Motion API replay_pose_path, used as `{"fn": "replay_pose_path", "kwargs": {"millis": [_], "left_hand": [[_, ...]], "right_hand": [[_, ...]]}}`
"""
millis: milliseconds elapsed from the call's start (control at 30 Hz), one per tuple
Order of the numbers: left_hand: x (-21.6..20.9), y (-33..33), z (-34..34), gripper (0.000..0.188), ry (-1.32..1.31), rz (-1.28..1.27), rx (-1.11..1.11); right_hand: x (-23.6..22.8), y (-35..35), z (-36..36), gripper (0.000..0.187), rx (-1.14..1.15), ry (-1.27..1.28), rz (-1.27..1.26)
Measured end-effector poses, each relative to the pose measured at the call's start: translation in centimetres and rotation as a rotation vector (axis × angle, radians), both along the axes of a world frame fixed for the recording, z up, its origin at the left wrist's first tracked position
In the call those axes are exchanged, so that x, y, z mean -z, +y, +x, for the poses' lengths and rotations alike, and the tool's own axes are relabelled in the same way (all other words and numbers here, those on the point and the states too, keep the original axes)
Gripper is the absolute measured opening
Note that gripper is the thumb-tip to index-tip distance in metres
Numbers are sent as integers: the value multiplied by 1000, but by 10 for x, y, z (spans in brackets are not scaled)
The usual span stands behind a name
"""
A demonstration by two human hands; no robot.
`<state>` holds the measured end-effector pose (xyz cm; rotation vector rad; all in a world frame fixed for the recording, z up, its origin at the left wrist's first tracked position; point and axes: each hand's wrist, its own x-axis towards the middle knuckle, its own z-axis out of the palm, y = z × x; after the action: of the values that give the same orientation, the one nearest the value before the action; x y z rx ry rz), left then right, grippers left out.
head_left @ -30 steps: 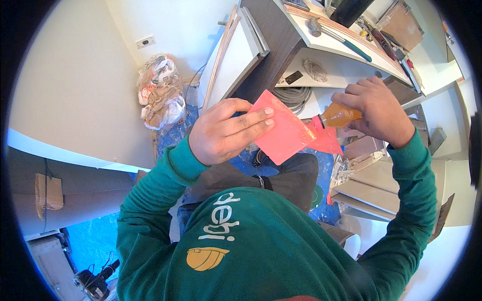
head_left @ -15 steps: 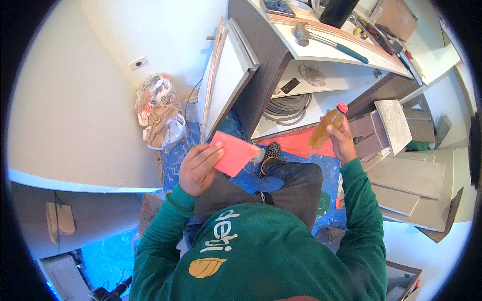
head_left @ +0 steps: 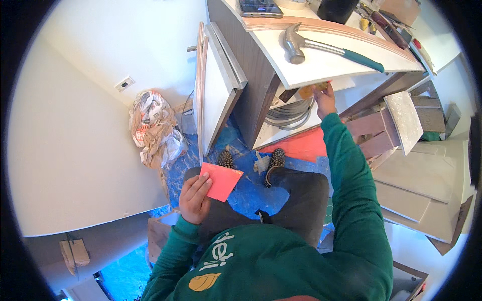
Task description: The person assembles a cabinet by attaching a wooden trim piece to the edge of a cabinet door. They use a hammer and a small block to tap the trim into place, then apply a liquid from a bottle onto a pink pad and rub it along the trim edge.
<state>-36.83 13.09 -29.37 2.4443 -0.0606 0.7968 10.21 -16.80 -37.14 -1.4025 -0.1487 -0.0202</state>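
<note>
My left hand (head_left: pixel 195 201) is closed on a flat coral-red four-sided piece (head_left: pixel 222 181), thumb below and fingers across its left edge, above my lap. Whether it is plastic or stiff sheet I cannot tell. My right hand (head_left: pixel 325 100) reaches forward into the open cabinet (head_left: pixel 253 83), just under its white top. In its fingers is the plastic bottle (head_left: pixel 307 92) with amber liquid, lying about level and mostly hidden by the top and my fingers. Just below the bottle, inside the cabinet, lies a coil of grey hose or cable (head_left: pixel 289 116).
On the cabinet top lie a claw hammer (head_left: pixel 335 50) with a green grip, a phone (head_left: pixel 260 7) and several tools. White panels (head_left: pixel 219 90) lean at its left, beside a crumpled plastic bag (head_left: pixel 152 128). Boards (head_left: pixel 414 175) are stacked at the right. Blue sheeting (head_left: pixel 248 193) covers the floor.
My right hand has carried the bottle forward from above my right knee into the cabinet opening. My left hand, with the red piece, has lowered toward my lap. My view has shifted, too.
</note>
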Motion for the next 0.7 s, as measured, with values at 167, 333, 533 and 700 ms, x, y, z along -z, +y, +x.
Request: {"fn": "replay_pose_path", "kwargs": {"millis": [167,333,533,700], "left_hand": [[9,7,19,50,67,-14,-2],[13,10,32,53,106,-67,3],[21,16,43,54,84,-69,28],[17,20,46,54,63,-79,20]], "right_hand": [[16,73,38,41,24,117,251],[22,96,57,36,29,171,304],[23,95,68,30,20,202,287],[19,95,73,25,16,211,278]]}}
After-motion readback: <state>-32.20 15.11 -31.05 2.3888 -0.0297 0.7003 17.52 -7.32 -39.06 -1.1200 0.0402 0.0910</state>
